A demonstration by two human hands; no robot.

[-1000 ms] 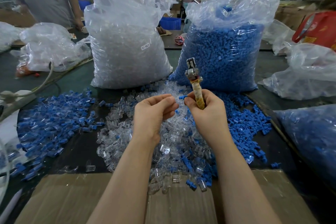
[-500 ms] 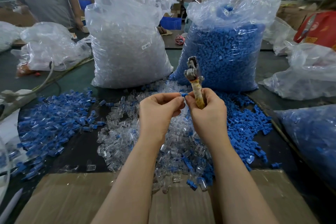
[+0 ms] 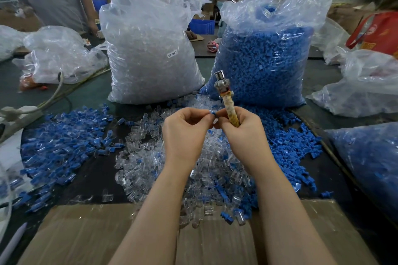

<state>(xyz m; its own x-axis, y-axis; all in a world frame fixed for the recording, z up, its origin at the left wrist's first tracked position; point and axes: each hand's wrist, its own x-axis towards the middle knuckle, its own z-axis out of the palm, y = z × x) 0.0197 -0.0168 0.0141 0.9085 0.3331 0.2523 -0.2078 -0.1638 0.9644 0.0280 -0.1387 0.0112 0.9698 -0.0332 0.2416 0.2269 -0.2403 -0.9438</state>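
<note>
The dark table [image 3: 90, 92] ran wide in front of me, and two tall plastic sacks stood on it at the far side. The sack of clear parts [image 3: 148, 54] was on the left and the sack of blue parts [image 3: 262, 64] on the right, close side by side. A cardboard flap [image 3: 86, 236] lay nearest to me, under my forearms. Between the flap and the sacks spread a heap of clear pieces [image 3: 140, 157]. A scatter of blue pieces [image 3: 290, 148] lay to its right and a mixed blue-and-clear pile [image 3: 60, 135] to its left.

My two hands were raised together above the clear heap, knuckles nearly touching. My right hand [image 3: 243, 135] was clenched round the wrapped handle of the tool [image 3: 228, 101]. The tool's long axis stood close to upright, leaning a little to the left. Its metal head [image 3: 220, 84] pointed up and away from me, in front of the blue sack, and its lower end was hidden in my fist. My left hand [image 3: 183, 135] had its fingers curled, thumb and forefinger pinching a small blue piece [image 3: 212, 113]. That piece sat right at the meeting of my fingertips, just left of the handle and below the metal head. My right thumb and forefinger closed on it from the other side. So little of it showed that I could not tell which way it lay.
</note>
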